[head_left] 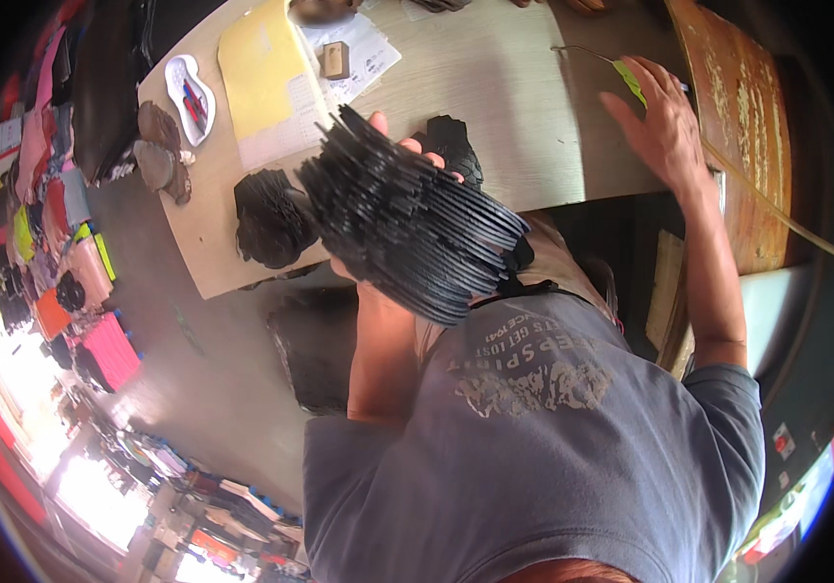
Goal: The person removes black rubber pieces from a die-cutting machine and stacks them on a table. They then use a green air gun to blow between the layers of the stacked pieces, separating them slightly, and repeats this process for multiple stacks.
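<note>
A thick stack of thin black sheets (407, 219), fanned into many layered edges, is held up in front of my body. My left hand (411, 146) is closed around it, with fingertips showing along the far edge and the palm hidden beneath. At the far right of the table, my right hand (662, 126) reaches out with its thumb spread apart. A yellow-green strip-like thing (630, 82) lies under its fingers, with a thin wire-like piece beside it. I see no grip on it.
Dark piles (271, 219) sit on the table (524, 117) left of the stack and behind it (454, 146). A white tray (190, 97) holds pens. Yellow paper (261, 78), a small wooden block (335, 60) and brown scraps (162, 155) lie around. A worn wooden board (743, 126) stands at right.
</note>
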`<act>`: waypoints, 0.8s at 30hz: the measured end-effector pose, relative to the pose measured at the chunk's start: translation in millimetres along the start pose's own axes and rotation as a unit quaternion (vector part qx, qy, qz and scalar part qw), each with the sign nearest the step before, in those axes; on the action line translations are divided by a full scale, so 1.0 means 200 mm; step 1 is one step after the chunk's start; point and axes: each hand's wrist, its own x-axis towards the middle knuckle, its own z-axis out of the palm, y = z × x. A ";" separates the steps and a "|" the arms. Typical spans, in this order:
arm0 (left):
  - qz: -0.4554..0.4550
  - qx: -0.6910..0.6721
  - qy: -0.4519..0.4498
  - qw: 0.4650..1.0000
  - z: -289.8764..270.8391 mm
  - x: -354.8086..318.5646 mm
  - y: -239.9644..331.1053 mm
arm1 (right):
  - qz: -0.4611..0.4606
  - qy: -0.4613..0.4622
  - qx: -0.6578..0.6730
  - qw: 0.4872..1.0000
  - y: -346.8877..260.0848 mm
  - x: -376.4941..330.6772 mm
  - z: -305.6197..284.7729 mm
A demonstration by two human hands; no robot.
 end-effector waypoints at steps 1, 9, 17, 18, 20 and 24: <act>-0.017 -0.007 0.144 0.989 -0.01 -0.02 0.03 | -0.006 -0.010 -0.064 0.998 0.09 0.03 0.08; -0.010 -0.084 0.081 0.993 -0.08 -0.14 0.13 | 0.017 -0.244 -0.245 0.938 0.29 0.11 0.36; -0.028 -0.101 -0.118 0.987 -0.25 -0.36 0.48 | 0.036 -0.215 -0.097 0.971 0.42 0.03 0.41; -0.002 -0.079 -0.115 0.990 -0.25 -0.40 0.51 | 0.061 -0.223 -0.065 0.971 0.41 0.00 0.40; 0.065 -0.048 -0.085 0.993 -0.23 -0.48 0.53 | 0.072 -0.310 -0.069 0.946 0.37 -0.03 0.32; 0.156 -0.029 0.019 0.987 -0.17 -0.62 0.55 | 0.202 -0.455 0.300 0.814 0.17 -0.01 0.02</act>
